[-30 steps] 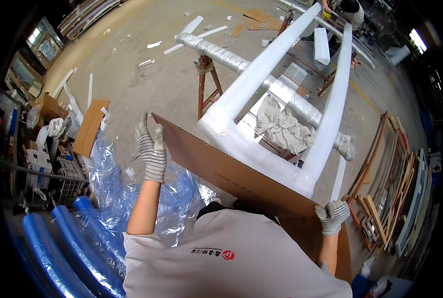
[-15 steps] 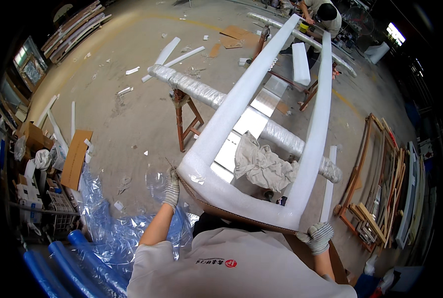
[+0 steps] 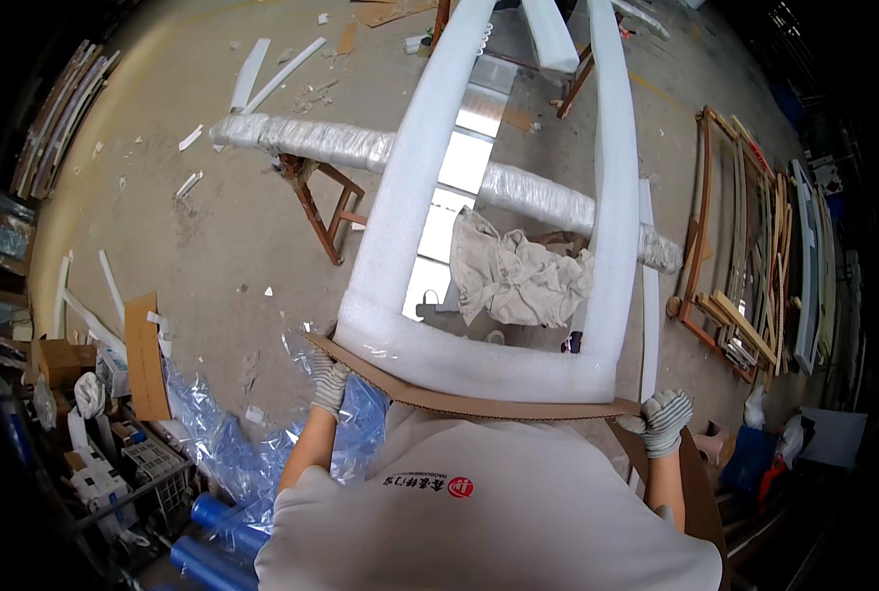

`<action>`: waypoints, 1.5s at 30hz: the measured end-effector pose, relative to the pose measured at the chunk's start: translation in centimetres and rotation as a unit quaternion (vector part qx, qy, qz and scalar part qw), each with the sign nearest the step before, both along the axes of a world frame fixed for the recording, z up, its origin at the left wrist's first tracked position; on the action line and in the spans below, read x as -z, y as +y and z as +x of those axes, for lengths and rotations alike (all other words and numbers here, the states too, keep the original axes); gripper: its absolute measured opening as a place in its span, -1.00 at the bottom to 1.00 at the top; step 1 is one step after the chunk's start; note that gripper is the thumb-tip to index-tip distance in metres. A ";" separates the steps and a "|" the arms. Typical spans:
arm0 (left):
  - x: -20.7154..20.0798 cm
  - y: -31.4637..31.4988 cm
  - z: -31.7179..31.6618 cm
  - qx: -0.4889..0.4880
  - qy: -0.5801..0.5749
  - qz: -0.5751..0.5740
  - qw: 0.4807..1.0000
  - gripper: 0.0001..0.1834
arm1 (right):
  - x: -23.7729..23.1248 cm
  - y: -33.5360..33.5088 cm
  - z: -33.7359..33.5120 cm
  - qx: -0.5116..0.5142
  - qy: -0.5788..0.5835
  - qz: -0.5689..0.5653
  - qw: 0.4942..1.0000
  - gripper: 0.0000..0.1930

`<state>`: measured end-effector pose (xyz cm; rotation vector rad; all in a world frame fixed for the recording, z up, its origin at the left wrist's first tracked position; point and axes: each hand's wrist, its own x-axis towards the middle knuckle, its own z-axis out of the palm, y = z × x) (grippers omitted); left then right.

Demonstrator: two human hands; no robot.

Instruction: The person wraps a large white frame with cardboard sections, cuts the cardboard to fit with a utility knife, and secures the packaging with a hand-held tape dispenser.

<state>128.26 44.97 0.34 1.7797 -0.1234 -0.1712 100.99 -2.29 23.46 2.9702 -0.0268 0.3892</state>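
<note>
A large frame wrapped in white foam point(image 3: 469, 360) lies in front of me, with its near end close to my chest. Along that end runs a strip of brown cardboard point(image 3: 479, 405), its corrugated edge showing. My left hand point(image 3: 328, 386), in a striped knit glove, is closed on the cardboard's left end. My right hand point(image 3: 666, 424), gloved alike, is closed at its right end, where more cardboard hangs down beside my arm. Inside the frame is a reflective pane point(image 3: 459, 187), with a crumpled beige cloth point(image 3: 518, 271) over part of it.
Under the frame runs a support bar wrapped in clear film point(image 3: 326, 141), on a rusty trestle point(image 3: 311, 212). Blue plastic film point(image 3: 223, 424) and blue rolls point(image 3: 213, 561) lie at left. Wooden frames and strips point(image 3: 745, 266) stand at right. Foam offcuts point(image 3: 250, 74) litter the floor.
My view has tipped down and nearer the frame's end. The cardboard strip now lies higher, along the foam's near edge, with both hands still on it. The co-worker has left the view.
</note>
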 end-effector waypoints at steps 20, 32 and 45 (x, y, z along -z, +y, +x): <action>-4.9 2.4 3.2 0.030 0.080 0.076 0.993 -0.55 | -3.1 2.2 -1.1 0.124 -0.032 -0.024 0.991 -0.67; -4.4 3.5 3.9 0.027 0.191 -0.066 0.979 -0.60 | -3.5 6.3 -0.9 0.528 0.029 0.142 0.837 -0.48; -5.6 0.8 3.5 -0.003 0.140 -0.053 0.989 -0.55 | 0.7 -0.7 -4.0 0.337 0.012 0.154 0.929 -0.48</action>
